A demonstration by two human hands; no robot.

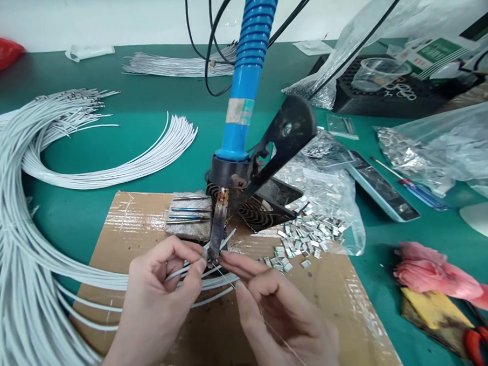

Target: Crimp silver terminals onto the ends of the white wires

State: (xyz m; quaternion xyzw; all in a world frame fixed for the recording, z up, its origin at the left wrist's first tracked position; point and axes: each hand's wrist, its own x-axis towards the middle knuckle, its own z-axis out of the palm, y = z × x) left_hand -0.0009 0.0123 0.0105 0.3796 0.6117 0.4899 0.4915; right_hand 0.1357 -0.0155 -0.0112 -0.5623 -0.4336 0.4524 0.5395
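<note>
My left hand [158, 287] pinches a few thin white wires [183, 269] between thumb and forefinger, their ends held up at the tip of a soldering iron [218, 225]. The iron has a blue ribbed handle [249, 70] and stands clamped tip-down in a black metal stand [278, 146]. My right hand [279, 308] pinches a thin strand of solder wire [278, 335], its end also at the iron's tip. Both hands work over a taped cardboard sheet [343, 317].
A large bundle of white wires [20, 205] curves along the left on the green table. Small metal clips [302, 242] spill from a plastic bag. A grey block with metal pins [188, 215] sits behind my hands. A phone [381, 186], plastic bags and red-handled pliers [479, 347] lie right.
</note>
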